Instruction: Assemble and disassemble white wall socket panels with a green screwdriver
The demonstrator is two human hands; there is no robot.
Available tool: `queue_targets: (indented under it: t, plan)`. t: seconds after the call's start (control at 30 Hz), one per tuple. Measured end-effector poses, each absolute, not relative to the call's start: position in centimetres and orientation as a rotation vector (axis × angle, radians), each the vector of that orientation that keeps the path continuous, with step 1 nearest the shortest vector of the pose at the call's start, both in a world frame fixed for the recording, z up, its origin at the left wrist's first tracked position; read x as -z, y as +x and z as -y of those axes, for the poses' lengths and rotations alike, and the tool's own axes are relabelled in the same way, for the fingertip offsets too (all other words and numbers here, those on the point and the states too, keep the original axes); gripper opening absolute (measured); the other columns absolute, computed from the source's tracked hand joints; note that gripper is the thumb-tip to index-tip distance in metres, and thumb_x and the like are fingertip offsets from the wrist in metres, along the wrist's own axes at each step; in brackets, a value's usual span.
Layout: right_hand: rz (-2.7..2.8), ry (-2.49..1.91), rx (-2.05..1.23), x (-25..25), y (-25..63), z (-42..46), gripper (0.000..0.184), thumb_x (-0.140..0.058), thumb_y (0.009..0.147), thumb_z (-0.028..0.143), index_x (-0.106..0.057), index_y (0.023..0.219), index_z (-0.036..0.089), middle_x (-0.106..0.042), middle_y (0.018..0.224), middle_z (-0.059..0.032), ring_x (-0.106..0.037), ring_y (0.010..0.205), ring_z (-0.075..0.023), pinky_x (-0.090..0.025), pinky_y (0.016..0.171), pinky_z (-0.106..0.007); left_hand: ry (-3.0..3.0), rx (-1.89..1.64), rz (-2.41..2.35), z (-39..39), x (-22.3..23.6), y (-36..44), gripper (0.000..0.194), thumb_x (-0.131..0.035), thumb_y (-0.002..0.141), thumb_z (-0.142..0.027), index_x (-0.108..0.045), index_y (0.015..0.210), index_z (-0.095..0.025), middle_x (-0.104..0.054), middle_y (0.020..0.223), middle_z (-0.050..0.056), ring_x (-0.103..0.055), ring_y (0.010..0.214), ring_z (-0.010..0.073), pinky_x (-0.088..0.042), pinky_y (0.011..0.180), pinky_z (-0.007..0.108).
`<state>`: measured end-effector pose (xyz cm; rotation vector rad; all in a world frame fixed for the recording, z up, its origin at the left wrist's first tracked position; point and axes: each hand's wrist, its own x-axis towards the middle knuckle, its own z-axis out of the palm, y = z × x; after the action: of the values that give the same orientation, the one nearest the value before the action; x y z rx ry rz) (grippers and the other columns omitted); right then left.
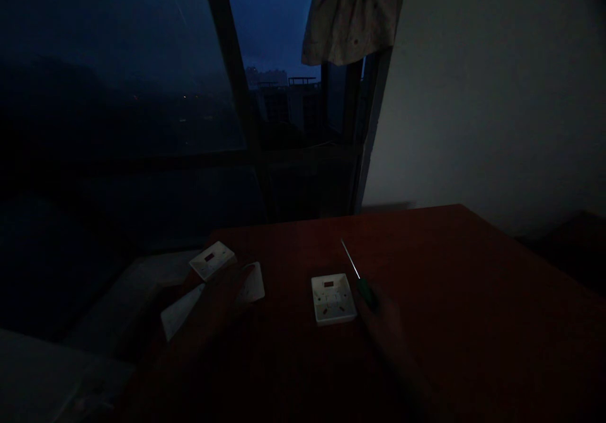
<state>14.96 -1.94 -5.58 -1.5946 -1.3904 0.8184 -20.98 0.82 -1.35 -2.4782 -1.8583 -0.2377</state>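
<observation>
My right hand [382,315] is wrapped round the green handle of a screwdriver [363,287]; its thin metal shaft points up and to the left. Just left of that hand, a square white electrical back box [332,300] lies with its hollow side up, showing slots and small holes. My left hand [230,287] is closed over a white switch plate [255,283], fingers at its far edge; darkness hides part of the grip. Under and beside the left forearm lies another white plate [182,312]. A second white back box [213,260] sits just beyond that hand.
The reddish-brown table [426,246] stands against a window [142,107] and a pale wall [487,95]. A cloth [350,16] hangs at the window. At the lower left is a pale surface [42,372]. The room is very dim.
</observation>
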Motion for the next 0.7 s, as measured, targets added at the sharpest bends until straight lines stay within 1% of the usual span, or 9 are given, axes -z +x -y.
queue_targets:
  t: [0.1,0.2,0.33,0.47,0.57,0.63,0.7]
  plan:
    - [1.395,-1.593,-0.81,5.7,14.9,1.9,0.042,-0.052,0.079,0.043,-0.066,0.107,0.015,-0.072,0.1,-0.0115,-0.067,0.087,-0.0268,-0.051,0.075,-0.035,-2.489,0.21,1.962,-1.4,0.8,-20.6,0.075,-0.069,0.068,-0.033,-0.04,0.136,-0.02,-0.042,0.143,0.014,-0.038,0.132,0.0348,-0.032,0.107,0.047]
    - [1.39,-1.604,-0.809,5.7,14.9,1.9,0.042,-0.052,0.079,0.043,-0.066,0.106,0.015,-0.073,0.096,-0.0113,-0.068,0.082,-0.0266,-0.051,0.071,-0.034,-2.481,0.203,2.008,-2.0,0.6,-20.2,0.077,-0.069,0.067,-0.034,-0.039,0.137,-0.02,-0.04,0.144,0.015,-0.038,0.132,0.0352,-0.034,0.106,0.048]
    - [1.394,-1.609,-0.819,5.5,14.9,2.0,0.042,-0.051,0.08,0.043,-0.066,0.106,0.015,-0.073,0.094,-0.0113,-0.067,0.081,-0.0261,-0.051,0.071,-0.034,-2.445,0.217,1.987,-2.5,1.1,-19.2,0.078,-0.068,0.069,-0.035,-0.037,0.137,-0.014,-0.041,0.142,0.018,-0.039,0.131,0.0372,-0.032,0.106,0.048]
    - [1.431,-1.563,-0.823,5.3,14.9,2.3,0.04,-0.048,0.083,0.041,-0.065,0.108,0.015,-0.072,0.099,-0.0106,-0.067,0.084,-0.0245,-0.051,0.074,-0.032,-2.465,0.219,1.956,-2.4,0.8,-17.3,0.076,-0.065,0.07,-0.036,-0.036,0.137,-0.015,-0.046,0.138,0.015,-0.043,0.128,0.0354,-0.033,0.106,0.045]
    - [1.42,-1.569,-0.779,5.0,14.8,2.5,0.042,-0.05,0.081,0.042,-0.065,0.108,0.013,-0.071,0.099,-0.0117,-0.067,0.086,-0.0255,-0.05,0.076,-0.033,-2.464,0.217,1.946,-1.4,-0.1,-15.1,0.074,-0.065,0.069,-0.037,-0.04,0.136,-0.016,-0.046,0.139,0.016,-0.04,0.129,0.0348,-0.031,0.108,0.046]
    - [1.429,-1.569,-0.785,4.6,14.7,2.7,0.041,-0.051,0.08,0.042,-0.066,0.106,0.013,-0.072,0.097,-0.0118,-0.067,0.083,-0.0257,-0.051,0.075,-0.033,-2.5,0.2,1.952,-0.2,-0.7,-13.4,0.078,-0.066,0.068,-0.039,-0.038,0.137,-0.015,-0.043,0.141,0.017,-0.038,0.131,0.0354,-0.03,0.108,0.047]
    - [1.435,-1.557,-0.807,4.2,14.6,2.9,0.039,-0.051,0.08,0.04,-0.067,0.104,0.014,-0.072,0.095,-0.0112,-0.067,0.081,-0.0254,-0.051,0.073,-0.033,-2.515,0.161,2.006,1.0,-1.0,-12.0,0.082,-0.067,0.067,-0.041,-0.037,0.139,-0.018,-0.041,0.143,0.015,-0.038,0.131,0.0363,-0.032,0.106,0.048]
